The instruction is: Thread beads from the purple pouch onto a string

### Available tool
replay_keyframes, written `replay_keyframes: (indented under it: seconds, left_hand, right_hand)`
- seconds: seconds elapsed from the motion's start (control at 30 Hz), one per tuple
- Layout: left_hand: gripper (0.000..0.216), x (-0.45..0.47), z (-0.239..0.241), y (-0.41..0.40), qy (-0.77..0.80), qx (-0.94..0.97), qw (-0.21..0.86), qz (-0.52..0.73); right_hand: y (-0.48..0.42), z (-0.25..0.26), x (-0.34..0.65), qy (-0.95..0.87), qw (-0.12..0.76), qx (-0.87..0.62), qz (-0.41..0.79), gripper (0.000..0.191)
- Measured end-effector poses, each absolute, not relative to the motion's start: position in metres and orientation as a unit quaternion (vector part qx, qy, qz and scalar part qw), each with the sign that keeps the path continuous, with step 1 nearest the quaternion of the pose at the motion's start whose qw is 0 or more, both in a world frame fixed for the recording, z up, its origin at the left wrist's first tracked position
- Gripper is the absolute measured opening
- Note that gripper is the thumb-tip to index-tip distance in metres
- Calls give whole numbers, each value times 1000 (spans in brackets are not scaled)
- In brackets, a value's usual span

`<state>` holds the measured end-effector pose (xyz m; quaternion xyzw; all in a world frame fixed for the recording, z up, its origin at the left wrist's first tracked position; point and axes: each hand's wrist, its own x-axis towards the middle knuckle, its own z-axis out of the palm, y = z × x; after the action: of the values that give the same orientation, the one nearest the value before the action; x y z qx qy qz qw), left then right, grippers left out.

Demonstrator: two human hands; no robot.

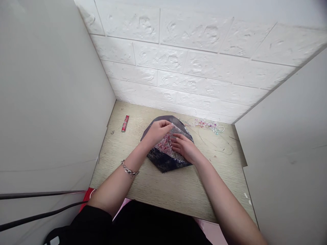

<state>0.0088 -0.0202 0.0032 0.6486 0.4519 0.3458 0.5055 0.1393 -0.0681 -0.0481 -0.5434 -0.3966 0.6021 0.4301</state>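
Observation:
A dark, angular tray or folded sheet [167, 165] lies on the table and holds many small pink, red and clear beads [165, 144]. Over its far left part, my left hand [158, 131] is closed in a pinch, thumb against fingers; whatever they hold is too small to make out. My right hand [186, 149] rests at the right side of the beads, fingers stretched out and slightly apart, their tips touching or just above the beads. A chain bracelet [129, 169] circles my left wrist.
Strands of pink, white and pale green beads [208, 126] lie at the back right, with thin loose thread [219, 148] nearby. A red tube [125, 123] lies at the left. A white brick-pattern wall [173, 78] and side panels enclose the wooden table [153, 190].

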Motion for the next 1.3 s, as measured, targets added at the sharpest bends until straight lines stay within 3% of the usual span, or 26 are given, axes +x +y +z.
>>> replay_keyframes:
  seconds: [0.33, 0.47, 0.57, 0.73, 1.3]
  left_hand:
    - [21, 8, 4, -21, 455, 658, 491, 345]
    - [24, 8, 0, -19, 441, 673, 476, 355]
    - [26, 8, -4, -17, 433, 690, 457, 358]
    - [29, 7, -9, -15, 423, 727, 425, 335]
    - [26, 8, -10, -17, 424, 756, 392, 309]
  right_hand:
    - [-68, -43, 157, -508, 423, -633, 402, 29]
    - [-71, -43, 159, -640, 310, -676, 193, 23]
    - [-70, -49, 158, -689, 231, -678, 109, 27]
    - [-69, -56, 155, -715, 182, -670, 86, 21]
    - [-68, -57, 143, -750, 181, -630, 92, 21]
